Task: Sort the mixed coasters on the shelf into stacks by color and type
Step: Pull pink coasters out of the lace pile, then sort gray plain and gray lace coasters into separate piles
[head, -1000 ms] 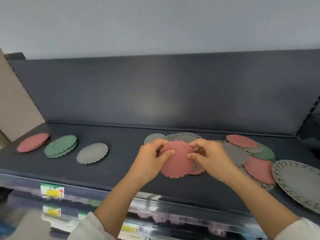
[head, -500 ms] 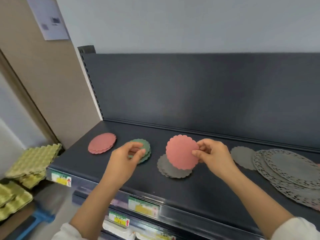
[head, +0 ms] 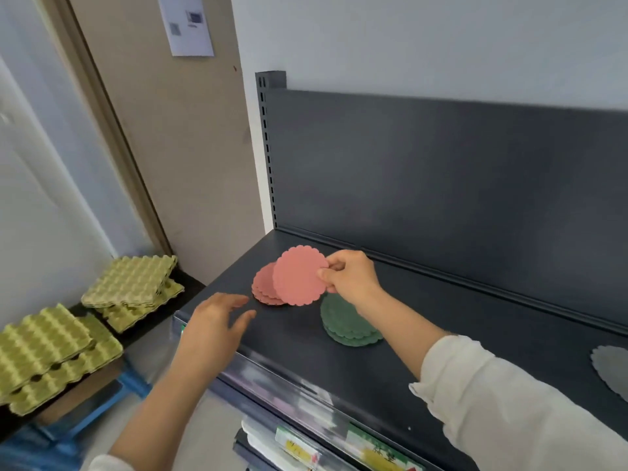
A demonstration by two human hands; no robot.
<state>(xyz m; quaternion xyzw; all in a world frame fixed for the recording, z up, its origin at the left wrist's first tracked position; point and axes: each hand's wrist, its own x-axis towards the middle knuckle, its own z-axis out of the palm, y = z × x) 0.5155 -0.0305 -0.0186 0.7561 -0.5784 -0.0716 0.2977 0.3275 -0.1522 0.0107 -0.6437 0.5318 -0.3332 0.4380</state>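
My right hand (head: 350, 278) pinches a pink scalloped coaster (head: 299, 275) by its right edge and holds it tilted just above the pink stack (head: 263, 288) at the left end of the dark shelf (head: 441, 351). A green stack (head: 346, 322) lies to the right of the pink one, partly under my right wrist. A grey scalloped coaster (head: 611, 368) shows at the right edge of the view. My left hand (head: 217, 326) hovers open over the shelf's front left corner, fingers spread, holding nothing.
The shelf's dark back panel (head: 441, 181) rises behind the stacks. Yellow-green egg trays (head: 129, 290) are piled on a low stand to the left, with more egg trays (head: 44, 351) in front. A beige wall with a paper notice (head: 187, 25) stands at the left.
My right hand has carried the pink coaster leftward from over the grey stack to above the pink stack. My left hand has drawn back from the green stack to the shelf's front corner.
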